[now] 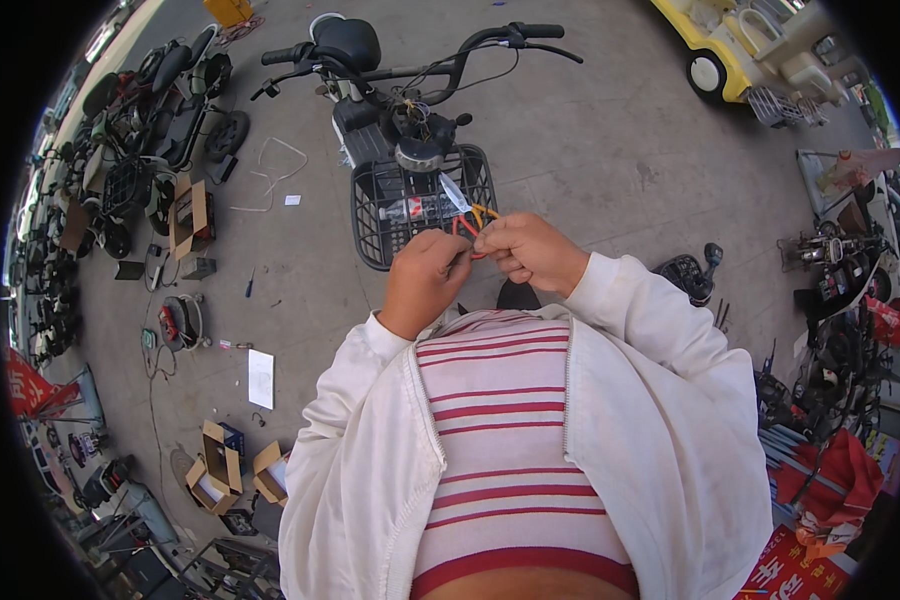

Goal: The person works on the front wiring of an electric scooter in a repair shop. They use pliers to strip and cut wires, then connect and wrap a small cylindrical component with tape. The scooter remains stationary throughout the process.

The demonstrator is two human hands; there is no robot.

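Note:
Close together above the front basket [365,225] of an electric bike [350,120], my two hands nearly meet. My left hand [427,275] is closed, its thumb and fingers pinched at a thin red strand. My right hand [532,250] is curled shut beside it, thumb pressed on the fingers; what sits inside is hidden. Just beyond the fingertips shows a pair of pliers [456,194] with a pale head, its red and orange handle parts partly covered. A clear bottle [405,210] with a red label lies in the basket. Behind it, loose wires [410,112] stick up near the round headlight [419,153].
Parked scooters [120,150] crowd the left. Open cardboard boxes [213,470], a screwdriver [250,283] and a white sheet [261,379] lie on the concrete. A yellow vehicle [735,50] stands far right; a black part [685,277] sits right of me.

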